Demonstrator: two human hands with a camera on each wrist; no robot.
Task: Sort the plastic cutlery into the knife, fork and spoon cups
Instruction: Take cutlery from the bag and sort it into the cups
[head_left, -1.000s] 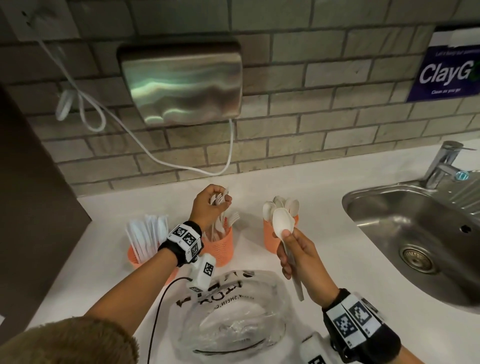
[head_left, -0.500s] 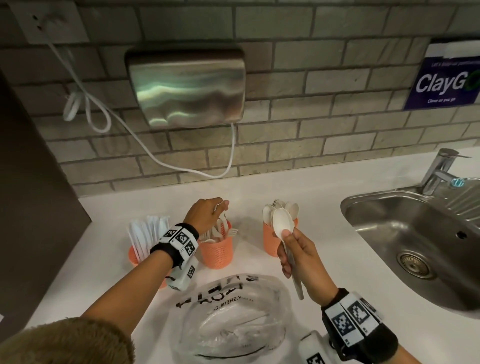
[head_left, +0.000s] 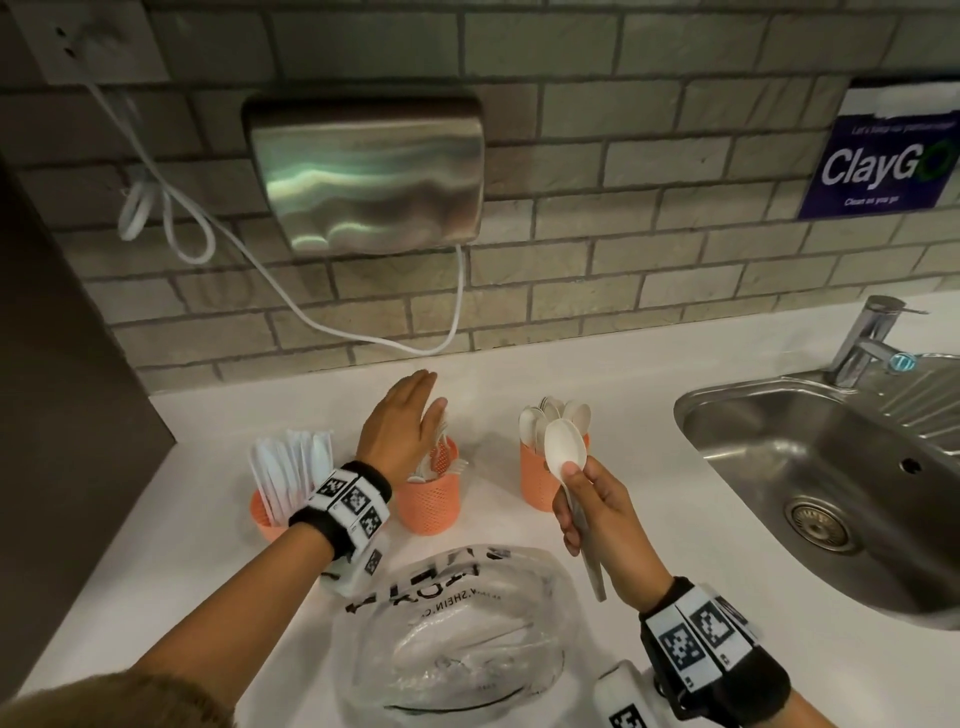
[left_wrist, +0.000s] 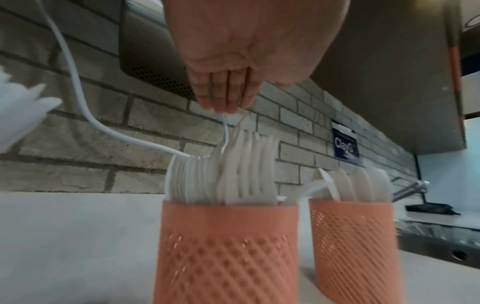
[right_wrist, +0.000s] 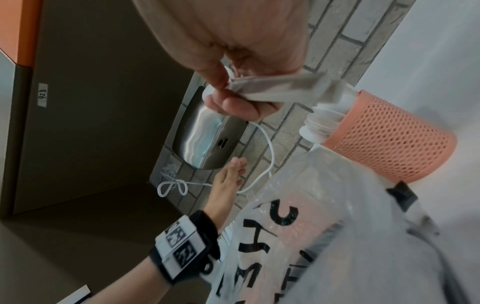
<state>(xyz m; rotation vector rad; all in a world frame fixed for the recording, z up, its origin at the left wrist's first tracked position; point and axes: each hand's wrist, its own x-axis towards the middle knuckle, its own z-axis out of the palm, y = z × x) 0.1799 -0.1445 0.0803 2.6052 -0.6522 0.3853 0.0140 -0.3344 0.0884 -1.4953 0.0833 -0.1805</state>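
Note:
Three orange mesh cups stand in a row on the white counter. The knife cup (head_left: 270, 514) is on the left, the fork cup (head_left: 428, 503) in the middle, the spoon cup (head_left: 540, 480) on the right. My left hand (head_left: 402, 423) hovers flat over the fork cup with straight fingers (left_wrist: 223, 90) just above the fork tines (left_wrist: 241, 170), holding nothing. My right hand (head_left: 597, 512) grips a white plastic spoon (head_left: 565, 454) by its handle, bowl up, just in front of the spoon cup (right_wrist: 389, 135).
A clear plastic bag (head_left: 457, 634) with black lettering lies on the counter in front of the cups. A steel sink (head_left: 831, 483) and tap (head_left: 867, 338) sit at the right. A hand dryer (head_left: 363, 174) with a white cord (head_left: 291, 306) hangs on the brick wall.
My left hand let go of the forks it held over the middle cup, and its fingers have straightened out. My right hand still holds the spoon in about the same place.

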